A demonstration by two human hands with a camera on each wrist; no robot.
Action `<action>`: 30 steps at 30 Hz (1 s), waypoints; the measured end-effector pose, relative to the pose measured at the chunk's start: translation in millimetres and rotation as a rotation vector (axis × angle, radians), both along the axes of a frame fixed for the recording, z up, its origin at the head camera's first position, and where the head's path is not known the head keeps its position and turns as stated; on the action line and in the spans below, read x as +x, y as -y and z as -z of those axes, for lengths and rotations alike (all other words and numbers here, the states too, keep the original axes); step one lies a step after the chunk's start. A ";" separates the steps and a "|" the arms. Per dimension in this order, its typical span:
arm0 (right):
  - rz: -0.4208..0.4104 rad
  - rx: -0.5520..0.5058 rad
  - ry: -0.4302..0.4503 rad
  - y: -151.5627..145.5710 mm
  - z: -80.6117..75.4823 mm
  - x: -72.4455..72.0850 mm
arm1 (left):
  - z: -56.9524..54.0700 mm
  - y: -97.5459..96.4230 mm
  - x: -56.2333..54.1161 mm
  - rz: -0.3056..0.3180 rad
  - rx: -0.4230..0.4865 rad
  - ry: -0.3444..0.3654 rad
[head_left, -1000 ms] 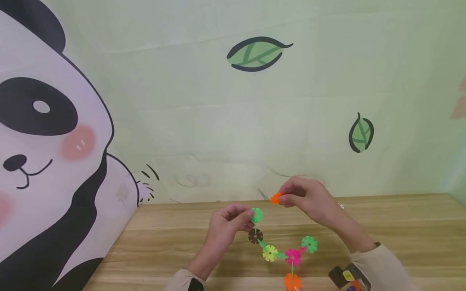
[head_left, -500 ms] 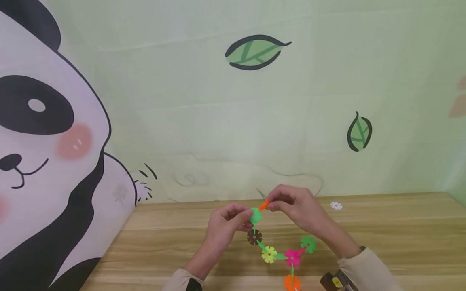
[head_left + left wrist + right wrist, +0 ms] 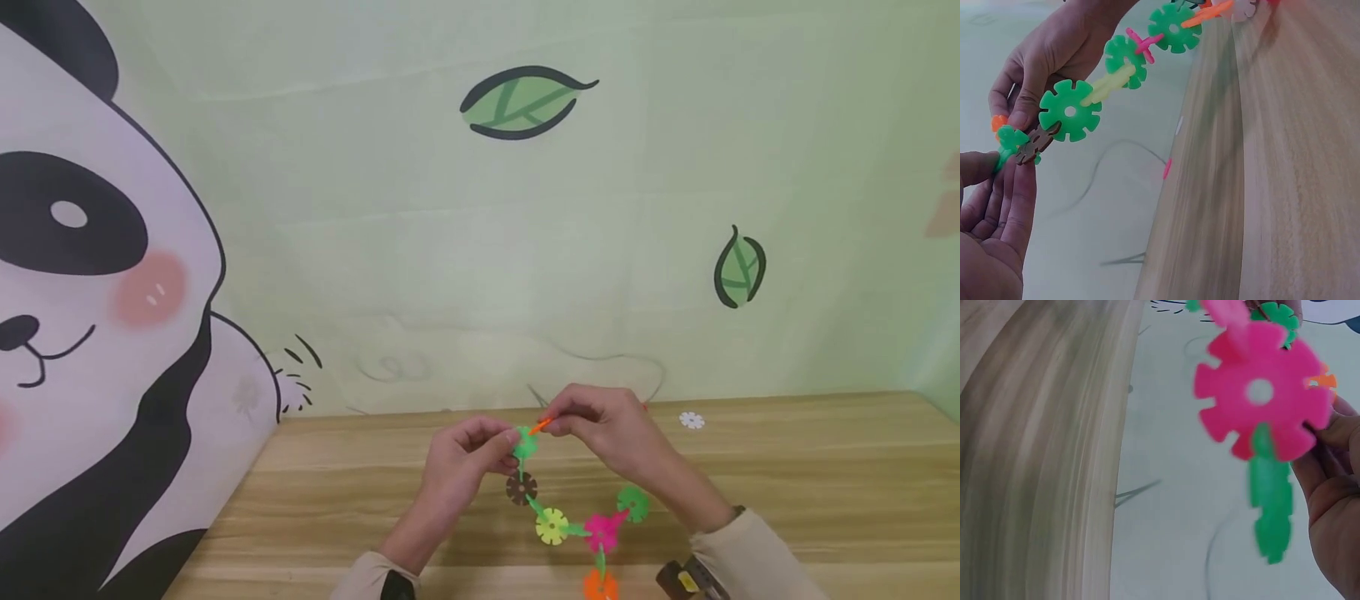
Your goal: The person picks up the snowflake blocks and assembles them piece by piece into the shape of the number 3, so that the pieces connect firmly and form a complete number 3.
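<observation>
My left hand (image 3: pixel 459 468) pinches a green notched disc (image 3: pixel 527 445), the upper end of a chain of interlocking snowflake discs. Between thumb and fingers of my right hand (image 3: pixel 611 429) is an orange notched disc (image 3: pixel 539 427), its edge against the green one; how deep the slots mesh cannot be told. Below hang a brown disc (image 3: pixel 521 489), a yellow disc (image 3: pixel 552 527) and a pink disc (image 3: pixel 602 533), joined by green discs seen edge-on. From the pink one branch a green disc (image 3: pixel 633 504) and a lower orange disc (image 3: pixel 602 585). A pink disc (image 3: pixel 1229 403) looms in the right wrist view.
A white disc (image 3: pixel 692 421) lies on the wooden table (image 3: pixel 825 467) near its back edge. A small red piece (image 3: pixel 1167 169) is at that edge. Behind stands a pale green cloth with a printed panda (image 3: pixel 172 208) and leaves. Wrist straps (image 3: pixel 686 579) sit at my sleeves.
My right hand has come left and slightly down, bringing the orange disc from apart to touching the green disc. My left hand has stayed almost still, holding the chain.
</observation>
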State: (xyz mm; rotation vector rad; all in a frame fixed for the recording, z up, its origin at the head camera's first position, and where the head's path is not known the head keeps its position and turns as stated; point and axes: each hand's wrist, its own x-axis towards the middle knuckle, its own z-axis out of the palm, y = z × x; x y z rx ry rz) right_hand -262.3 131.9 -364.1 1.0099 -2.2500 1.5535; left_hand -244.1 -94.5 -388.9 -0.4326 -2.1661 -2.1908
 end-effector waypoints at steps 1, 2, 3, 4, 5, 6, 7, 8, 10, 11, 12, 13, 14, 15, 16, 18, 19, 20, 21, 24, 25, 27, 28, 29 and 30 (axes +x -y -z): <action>0.005 -0.003 -0.010 0.5 0.5 0.1 | -0.4 0.2 0.3 0.000 -0.003 0.001; 0.013 -0.005 -0.016 1.1 0.9 0.4 | -0.6 0.5 0.5 0.002 -0.007 0.002; 0.024 -0.005 -0.020 1.6 1.4 0.5 | -0.8 0.8 0.6 0.005 -0.008 0.004; 0.033 -0.005 -0.021 2.0 1.8 0.8 | -1.0 1.0 0.8 0.008 -0.008 0.006; 0.041 -0.005 -0.022 2.5 2.0 1.2 | -1.1 1.3 0.9 0.012 -0.008 0.007; 0.046 -0.005 -0.024 3.0 2.3 1.4 | -1.2 1.6 1.0 0.015 -0.011 0.008; 0.052 -0.004 -0.026 3.4 2.6 1.7 | -1.1 2.0 1.0 0.017 -0.012 0.011; 0.055 -0.003 -0.026 3.9 2.7 2.0 | -1.1 2.2 0.9 0.020 -0.013 0.012; 0.054 -0.002 -0.029 4.4 2.5 2.8 | -1.1 2.9 0.9 0.022 -0.015 0.013; 0.051 -0.001 -0.032 4.7 2.5 3.2 | -1.1 3.2 0.9 0.024 -0.019 0.013; 0.046 -0.002 -0.033 4.8 2.4 3.7 | -1.3 3.4 1.0 0.025 -0.022 0.014; 0.043 0.000 -0.037 5.1 2.3 4.2 | -1.3 3.6 1.2 0.027 -0.024 0.015; 0.039 0.001 -0.039 5.3 2.4 4.5 | -1.4 3.7 1.3 0.028 -0.026 0.013; 0.036 0.003 -0.043 5.5 2.6 4.8 | -1.4 3.8 1.5 0.028 -0.031 0.013; 0.034 0.005 -0.047 5.7 2.8 4.7 | -1.5 3.9 1.6 0.029 -0.034 0.013; 0.033 0.012 -0.051 6.2 3.1 4.6 | -1.3 4.1 1.6 0.030 -0.036 0.012; 0.035 0.018 -0.056 6.4 3.1 4.4 | -1.1 4.2 1.6 0.030 -0.035 0.012; 0.033 0.019 -0.057 6.1 3.1 3.9 | -0.8 4.2 1.5 0.033 -0.032 0.012; 0.032 0.024 -0.058 5.7 3.1 3.4 | -0.6 4.2 1.3 0.037 -0.027 0.014; 0.023 0.029 -0.064 3.7 1.9 2.4 | 0.5 3.9 0.3 0.059 -0.003 0.022; 0.019 0.028 -0.071 2.9 1.3 2.4 | 0.8 3.8 -0.2 0.070 0.007 0.026; 0.014 0.027 -0.082 1.5 0.3 2.0 | 1.4 3.3 -1.1 0.090 0.021 0.033; 0.011 0.025 -0.090 1.0 -0.2 2.1 | 1.4 3.0 -1.4 0.100 0.028 0.034; 0.008 0.023 -0.097 0.6 -0.6 2.2 | 1.4 2.7 -1.6 0.109 0.032 0.036; 0.005 0.021 -0.107 0.2 -0.7 2.0 | 1.5 2.4 -1.9 0.115 0.034 0.037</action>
